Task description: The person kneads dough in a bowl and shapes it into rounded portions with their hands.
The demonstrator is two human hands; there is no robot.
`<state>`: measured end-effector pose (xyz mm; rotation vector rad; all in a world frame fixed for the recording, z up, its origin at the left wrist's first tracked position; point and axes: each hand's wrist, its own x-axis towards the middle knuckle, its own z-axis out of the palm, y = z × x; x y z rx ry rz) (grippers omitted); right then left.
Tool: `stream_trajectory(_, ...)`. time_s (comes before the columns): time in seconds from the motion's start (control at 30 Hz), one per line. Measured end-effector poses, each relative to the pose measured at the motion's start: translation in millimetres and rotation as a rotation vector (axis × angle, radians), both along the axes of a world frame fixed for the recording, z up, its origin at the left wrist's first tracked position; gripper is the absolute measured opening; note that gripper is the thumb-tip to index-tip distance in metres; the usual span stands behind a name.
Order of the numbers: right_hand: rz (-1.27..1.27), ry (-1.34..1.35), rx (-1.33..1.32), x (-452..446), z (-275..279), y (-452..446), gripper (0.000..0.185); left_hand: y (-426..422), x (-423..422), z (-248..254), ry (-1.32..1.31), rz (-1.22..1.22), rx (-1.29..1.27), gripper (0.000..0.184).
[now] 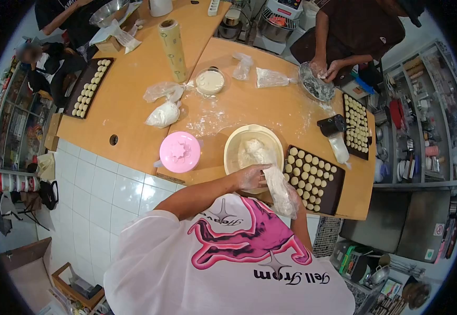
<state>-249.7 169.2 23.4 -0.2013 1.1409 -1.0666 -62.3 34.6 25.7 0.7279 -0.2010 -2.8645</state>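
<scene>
Nearest is a white printed shirt point(228, 252), and just beyond it the person's two hands are at a clear plastic bag point(280, 191) of white powder. The left hand point(252, 177) has its fingers closed around the upper part of the bag; the right hand point(293, 197) is against the bag's other side, mostly hidden behind it, so I cannot tell how tightly its grip is pressed together. The bag slants across the near rim of a cream bowl point(227, 152), its lower end outside. White powder point(250, 146) lies in the bowl.

Touching or just beside the bowl's right side, a dark tray point(331, 192) carries rows of pale round pieces point(309, 173). Left of the bowl stands a pink-lidded container point(180, 152).

Farther across the desk point(134, 123) are a tied bag of white powder point(164, 114), a black cup point(331, 125), a small bowl of white powder point(210, 82) and an upright roll of film point(172, 51). At the far right, a co-worker's hands point(321, 67) are over a metal bowl point(303, 79).
</scene>
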Motion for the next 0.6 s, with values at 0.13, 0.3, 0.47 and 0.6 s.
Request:
stream_trajectory(0.13, 0.0, 0.01, 0.015, 2.2, 5.1, -1.9, 0.047, 0.7, -2.3, -9.7, 0.043, 0.012, 0.002, 0.037)
stream_trajectory(0.3, 0.005, -0.017, 0.012, -1.4, -1.4, -0.5, 0.047, -0.2, -1.0, -8.9, 0.13, -0.032, -0.017, 0.036)
stream_trajectory(0.47, 0.011, -0.051, -0.015, -5.3, -14.5, 2.5, 0.045, -0.2, -0.5, -1.7, 0.029, -0.018, -0.026, 0.036)
stream_trajectory(0.6, -0.022, -0.042, 0.042, -2.3, -8.9, 1.2, 0.045, 0.7, -0.1, 0.0, 0.019, -0.031, -0.039, 0.035)
